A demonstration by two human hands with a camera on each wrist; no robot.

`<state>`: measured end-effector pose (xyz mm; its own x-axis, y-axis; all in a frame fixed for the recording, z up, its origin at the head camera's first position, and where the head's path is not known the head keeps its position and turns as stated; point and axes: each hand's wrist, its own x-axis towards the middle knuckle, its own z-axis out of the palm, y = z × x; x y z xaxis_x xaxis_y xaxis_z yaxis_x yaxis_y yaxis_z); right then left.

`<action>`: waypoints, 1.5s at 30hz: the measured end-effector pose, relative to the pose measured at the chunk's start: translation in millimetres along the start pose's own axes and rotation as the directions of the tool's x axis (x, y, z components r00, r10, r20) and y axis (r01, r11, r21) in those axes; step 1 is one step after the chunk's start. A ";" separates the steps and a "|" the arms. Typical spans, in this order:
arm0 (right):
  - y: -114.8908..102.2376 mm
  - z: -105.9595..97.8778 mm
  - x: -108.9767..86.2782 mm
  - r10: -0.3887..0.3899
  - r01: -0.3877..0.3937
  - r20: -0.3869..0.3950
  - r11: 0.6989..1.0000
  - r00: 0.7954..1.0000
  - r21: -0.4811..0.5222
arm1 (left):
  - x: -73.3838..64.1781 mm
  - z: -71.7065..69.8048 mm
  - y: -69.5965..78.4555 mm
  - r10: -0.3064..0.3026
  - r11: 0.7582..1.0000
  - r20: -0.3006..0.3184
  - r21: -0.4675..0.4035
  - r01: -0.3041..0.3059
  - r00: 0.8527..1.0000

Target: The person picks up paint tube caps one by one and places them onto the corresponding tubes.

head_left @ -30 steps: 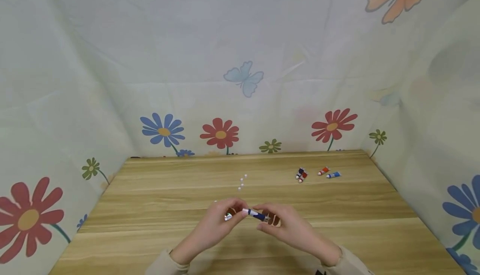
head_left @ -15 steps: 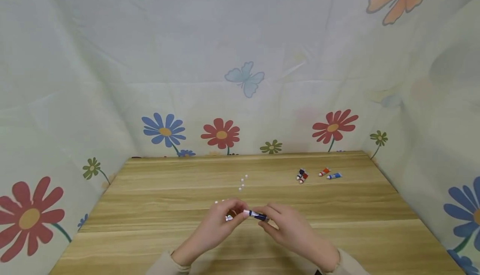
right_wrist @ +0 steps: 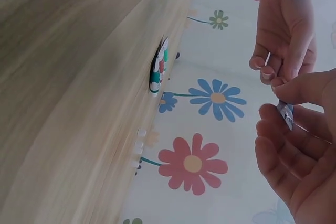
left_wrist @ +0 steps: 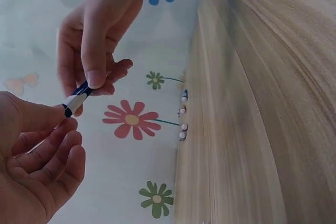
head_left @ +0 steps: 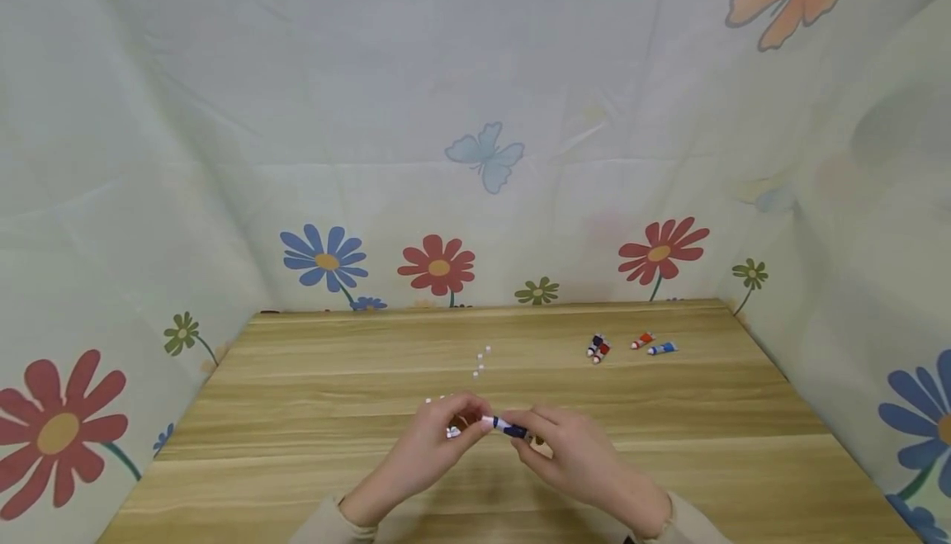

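Note:
A small paint tube point(head_left: 511, 428) with a dark blue band is held between my two hands, above the table. My left hand point(head_left: 438, 435) pinches its white cap end between thumb and forefinger. Around the tube's body and flat tail end, the thumb and fingers of my right hand point(head_left: 570, 450) close in a pinch. The left wrist view shows the tube point(left_wrist: 79, 98) slanting from one hand to the other. In the right wrist view its silver tail point(right_wrist: 285, 115) pokes out under the right thumb. Small white and green tube ends point(head_left: 453, 432) show behind the left hand, mostly hidden.
Red point(head_left: 602, 352), dark point(head_left: 595, 345), orange point(head_left: 642, 340) and blue point(head_left: 662, 348) paint tubes lie at the table's back right. Several small white pieces point(head_left: 480, 356) lie mid-table. Green and red tubes point(right_wrist: 158, 72) rest together in the right wrist view. A flowered cloth surrounds the table.
My right fingers have shifted on the tube, covering more of its tail half a second ago and a little less now. The left hand keeps its pinch nearly unmoved.

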<state>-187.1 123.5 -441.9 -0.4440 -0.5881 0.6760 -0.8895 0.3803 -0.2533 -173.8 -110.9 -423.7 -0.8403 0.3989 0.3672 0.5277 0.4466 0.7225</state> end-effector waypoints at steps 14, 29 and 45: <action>1.5 -12.8 -3.0 0.144 -0.244 0.243 0.857 0.959 0.454 | -1.3 -13.5 9.4 0.387 0.915 0.101 0.081 -0.395 0.917; -2.8 -7.9 1.9 0.044 -0.081 0.125 0.948 0.991 0.308 | -3.1 -22.3 12.0 0.068 0.989 0.148 0.120 -0.086 0.987; -4.2 -8.1 0.6 0.057 -0.094 0.122 0.941 0.991 0.324 | -5.2 -14.7 10.4 0.099 0.985 0.146 0.126 -0.118 0.984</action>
<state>-182.8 127.3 -434.7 -0.5036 -0.6479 0.5715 -0.8309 0.1819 -0.5259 -165.7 -120.1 -409.5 -0.7567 0.5537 0.3475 0.6344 0.4937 0.5947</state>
